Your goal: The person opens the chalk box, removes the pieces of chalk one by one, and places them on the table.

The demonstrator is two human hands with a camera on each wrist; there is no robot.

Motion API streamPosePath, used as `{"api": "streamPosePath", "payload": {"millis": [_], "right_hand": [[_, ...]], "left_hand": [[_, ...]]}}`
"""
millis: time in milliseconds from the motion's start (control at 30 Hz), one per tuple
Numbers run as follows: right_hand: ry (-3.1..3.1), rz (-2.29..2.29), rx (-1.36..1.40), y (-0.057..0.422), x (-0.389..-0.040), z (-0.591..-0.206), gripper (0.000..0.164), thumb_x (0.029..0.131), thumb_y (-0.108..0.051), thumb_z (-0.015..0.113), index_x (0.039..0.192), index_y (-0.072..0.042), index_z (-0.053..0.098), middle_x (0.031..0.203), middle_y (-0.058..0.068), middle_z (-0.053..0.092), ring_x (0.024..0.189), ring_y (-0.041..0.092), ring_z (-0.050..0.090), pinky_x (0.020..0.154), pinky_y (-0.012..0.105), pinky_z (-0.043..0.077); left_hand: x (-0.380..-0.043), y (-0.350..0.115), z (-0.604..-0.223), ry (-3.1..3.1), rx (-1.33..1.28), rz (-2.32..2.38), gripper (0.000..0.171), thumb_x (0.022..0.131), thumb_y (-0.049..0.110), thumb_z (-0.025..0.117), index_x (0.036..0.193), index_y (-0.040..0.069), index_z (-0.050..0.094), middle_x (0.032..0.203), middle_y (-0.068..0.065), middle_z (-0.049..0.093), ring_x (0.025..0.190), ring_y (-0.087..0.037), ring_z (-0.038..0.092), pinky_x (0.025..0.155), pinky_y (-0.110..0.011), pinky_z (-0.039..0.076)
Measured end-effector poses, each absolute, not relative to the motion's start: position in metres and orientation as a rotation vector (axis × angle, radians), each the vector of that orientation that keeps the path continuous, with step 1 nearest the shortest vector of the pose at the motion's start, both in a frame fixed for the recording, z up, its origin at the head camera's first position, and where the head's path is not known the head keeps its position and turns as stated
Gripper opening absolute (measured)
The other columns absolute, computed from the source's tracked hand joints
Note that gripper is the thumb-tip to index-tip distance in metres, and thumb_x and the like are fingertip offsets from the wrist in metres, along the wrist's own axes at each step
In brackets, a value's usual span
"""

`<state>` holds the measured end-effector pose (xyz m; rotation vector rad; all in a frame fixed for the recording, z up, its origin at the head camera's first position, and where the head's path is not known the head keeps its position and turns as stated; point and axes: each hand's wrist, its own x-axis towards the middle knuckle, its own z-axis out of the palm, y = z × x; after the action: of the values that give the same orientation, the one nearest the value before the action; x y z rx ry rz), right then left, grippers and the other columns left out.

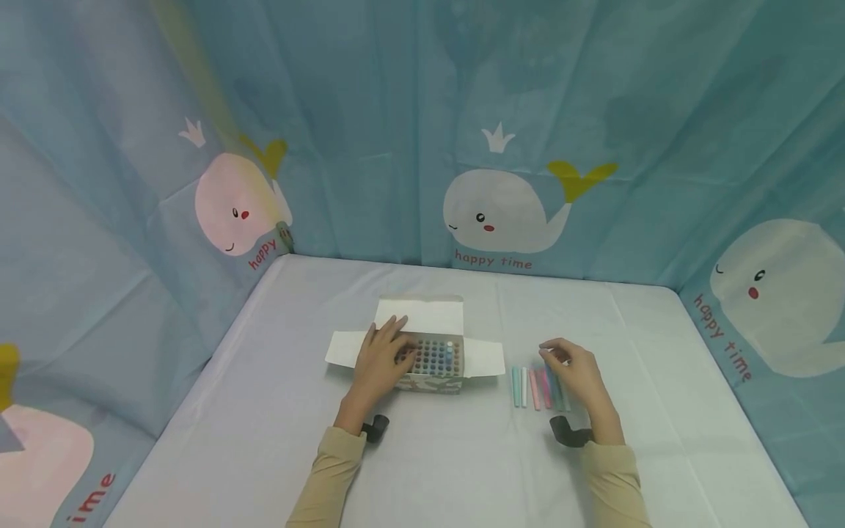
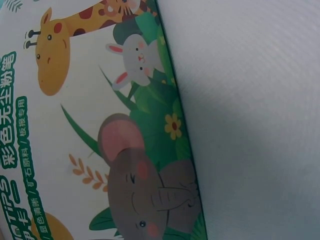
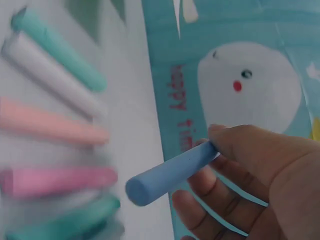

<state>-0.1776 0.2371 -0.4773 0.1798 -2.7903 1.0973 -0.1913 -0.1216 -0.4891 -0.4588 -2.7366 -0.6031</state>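
Observation:
A patterned cardboard chalk box (image 1: 432,384) stands on the table with its white flaps spread. Inside is a grid of round holes, and a white-and-blue piece (image 1: 450,353) shows near its right end. My left hand (image 1: 379,359) rests over the box's left end, some fingers stretched to the back; what lies under its thumb and index finger is hidden. The left wrist view shows the box's printed side (image 2: 135,125), not the hand. My right hand (image 3: 270,175) pinches a blue chalk stick (image 3: 167,172) by one end, above the table right of the box.
A row of loose chalk sticks lies right of the box, among them a mint stick (image 3: 57,47), a white stick (image 3: 50,70), a salmon stick (image 3: 50,122) and a pink stick (image 3: 60,181). The white-covered table (image 1: 455,469) meets blue whale-print curtains (image 1: 370,147) behind and at both sides.

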Motion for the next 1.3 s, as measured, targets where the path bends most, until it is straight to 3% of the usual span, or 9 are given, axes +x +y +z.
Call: {"api": "streamPosePath", "payload": {"millis": [133,300,633,933,1167,1300], "right_hand": [[-2.884,1.083,0.089,0.25,-0.175,-0.478,0.03,0.086,-0.036,0.052,0.103,-0.013,0.06,0.086,0.005,0.061,0.078,0.02,0.054,0.063,0.029,0.047],[-2.966,1.078,-0.021,0.265,-0.172,-0.48,0.029,0.086,-0.034,0.053,0.102,-0.012,0.06,0.096,0.011,0.06,0.089,0.027,0.054,0.066,0.041,0.05],[-3.068,1.087,-0.16,0.277,-0.173,-0.487,0.035,0.086,-0.034,0.052,0.108,-0.008,0.058,0.117,0.022,0.051,0.106,0.038,0.047,0.085,0.054,0.043],[-3.1,1.071,-0.175,0.278,-0.174,-0.495,0.033,0.086,-0.031,0.053,0.108,-0.006,0.058,0.113,0.02,0.053,0.104,0.037,0.049,0.083,0.052,0.045],[-3.063,1.006,-0.086,0.278,-0.174,-0.495,0.03,0.086,-0.028,0.053,0.105,-0.005,0.058,0.104,0.017,0.058,0.095,0.033,0.054,0.071,0.042,0.05],[-3.038,0.963,-0.087,0.276,-0.174,-0.493,0.031,0.087,-0.028,0.052,0.106,-0.005,0.058,0.103,0.017,0.055,0.092,0.032,0.053,0.069,0.041,0.049]], "left_hand": [[-0.192,-0.122,-0.489,-2.754,-0.444,-0.596,0.013,0.081,0.036,0.057,0.091,0.03,0.061,0.137,0.002,0.036,0.131,-0.02,0.024,0.113,-0.04,0.002],[-0.192,-0.122,-0.489,-2.754,-0.444,-0.598,0.014,0.081,0.036,0.056,0.092,0.029,0.062,0.137,0.002,0.036,0.131,-0.02,0.024,0.113,-0.04,0.002],[-0.192,-0.122,-0.489,-2.752,-0.45,-0.602,0.014,0.081,0.036,0.057,0.092,0.03,0.062,0.137,0.001,0.036,0.131,-0.02,0.023,0.112,-0.04,0.002],[-0.193,-0.122,-0.49,-2.747,-0.454,-0.598,0.013,0.081,0.037,0.056,0.091,0.03,0.062,0.138,0.002,0.036,0.131,-0.02,0.023,0.113,-0.038,0.0],[-0.193,-0.122,-0.49,-2.767,-0.445,-0.6,0.013,0.082,0.037,0.055,0.091,0.03,0.061,0.138,0.003,0.034,0.132,-0.018,0.021,0.113,-0.036,-0.002],[-0.192,-0.121,-0.489,-2.769,-0.443,-0.605,0.013,0.081,0.036,0.056,0.091,0.03,0.062,0.138,0.003,0.035,0.132,-0.018,0.021,0.113,-0.036,-0.002]]}}
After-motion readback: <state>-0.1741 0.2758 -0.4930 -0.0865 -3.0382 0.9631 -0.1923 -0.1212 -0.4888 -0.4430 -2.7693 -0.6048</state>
